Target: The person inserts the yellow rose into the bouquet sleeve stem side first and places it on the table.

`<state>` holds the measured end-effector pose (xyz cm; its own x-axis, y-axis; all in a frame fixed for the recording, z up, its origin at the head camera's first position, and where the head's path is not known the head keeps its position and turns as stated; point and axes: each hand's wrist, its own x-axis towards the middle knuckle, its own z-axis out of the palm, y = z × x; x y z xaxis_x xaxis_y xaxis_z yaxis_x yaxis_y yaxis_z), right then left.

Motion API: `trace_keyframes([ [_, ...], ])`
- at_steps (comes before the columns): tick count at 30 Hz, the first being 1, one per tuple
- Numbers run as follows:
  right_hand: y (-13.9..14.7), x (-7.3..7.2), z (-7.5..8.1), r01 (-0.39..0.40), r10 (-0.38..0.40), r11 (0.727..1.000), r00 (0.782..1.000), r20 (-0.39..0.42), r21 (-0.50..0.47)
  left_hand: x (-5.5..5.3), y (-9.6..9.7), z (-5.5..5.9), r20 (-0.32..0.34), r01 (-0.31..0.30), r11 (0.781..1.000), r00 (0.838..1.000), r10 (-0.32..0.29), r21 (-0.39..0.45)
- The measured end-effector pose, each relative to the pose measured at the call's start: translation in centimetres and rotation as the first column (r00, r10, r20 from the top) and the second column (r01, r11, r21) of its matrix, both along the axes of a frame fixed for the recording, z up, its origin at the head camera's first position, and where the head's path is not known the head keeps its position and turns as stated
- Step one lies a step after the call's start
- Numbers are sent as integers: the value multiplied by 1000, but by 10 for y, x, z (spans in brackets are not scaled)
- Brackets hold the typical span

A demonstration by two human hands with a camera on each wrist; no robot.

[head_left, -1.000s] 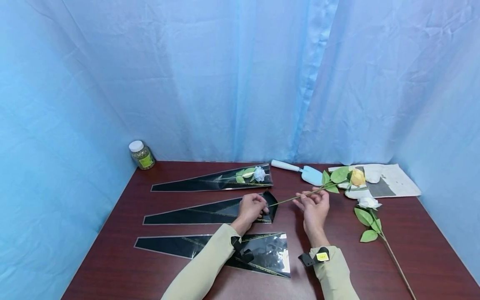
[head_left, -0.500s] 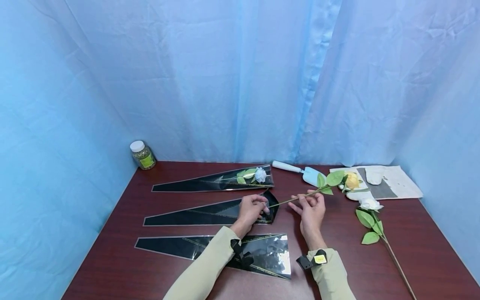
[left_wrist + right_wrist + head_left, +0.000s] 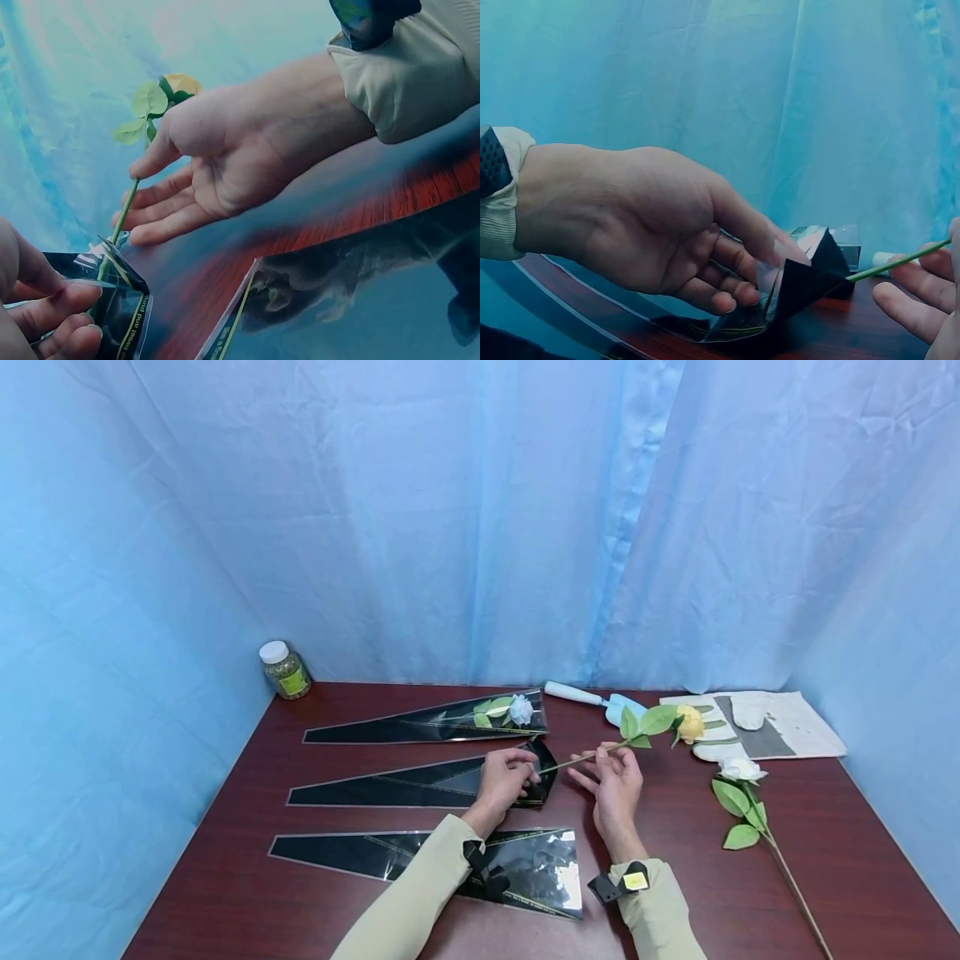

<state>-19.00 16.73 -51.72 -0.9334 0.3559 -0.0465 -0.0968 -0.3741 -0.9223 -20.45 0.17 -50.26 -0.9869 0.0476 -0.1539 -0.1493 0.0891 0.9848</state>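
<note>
A yellow rose (image 3: 689, 724) with green leaves is pinched by its stem between the thumb and fingers of my right hand (image 3: 619, 785). Its stem runs left into the mouth of the middle black flower sleeve (image 3: 420, 787), and the lower end is hidden inside. My left hand (image 3: 501, 781) pinches the clear film at that mouth, which gapes around the stem in the right wrist view. In the left wrist view the stem (image 3: 129, 196) slants down from the right thumb into the sleeve (image 3: 135, 322).
Behind lies a sleeve (image 3: 390, 727) holding a pale blue rose (image 3: 521, 710); a flat sleeve (image 3: 536, 868) lies in front. A white rose (image 3: 741, 768), gloves (image 3: 806, 727) and a trowel (image 3: 576, 693) are at right and back. A lidded jar (image 3: 285, 670) stands at far left.
My right hand has moved left with the yellow rose, sliding more of its stem into the middle sleeve. My left hand has stayed at the sleeve's mouth.
</note>
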Motion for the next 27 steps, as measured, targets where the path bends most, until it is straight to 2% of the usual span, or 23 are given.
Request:
trace_keyframes([
  [7, -2, 1, -2, -36, 36, 999, 999, 17, -12, -1, 4, 0, -12, -10, 999, 1000, 11, 51],
  [14, -5, 1, -4, -24, 25, 1000, 998, 64, -15, -2, 5, -3, -14, -30, 994, 999, 32, 104],
  [22, -3, 1, -3, -16, 15, 1000, 998, 64, 14, -3, 5, -4, -16, -41, 993, 999, 43, 113],
  [24, -3, 1, -2, -7, 6, 1000, 998, 62, 22, -2, 5, 0, -16, -33, 994, 999, 35, 107],
  [27, -2, 1, -2, 11, -12, 1000, 999, 52, 24, 5, 3, 16, -15, -16, 994, 1000, 17, 108],
])
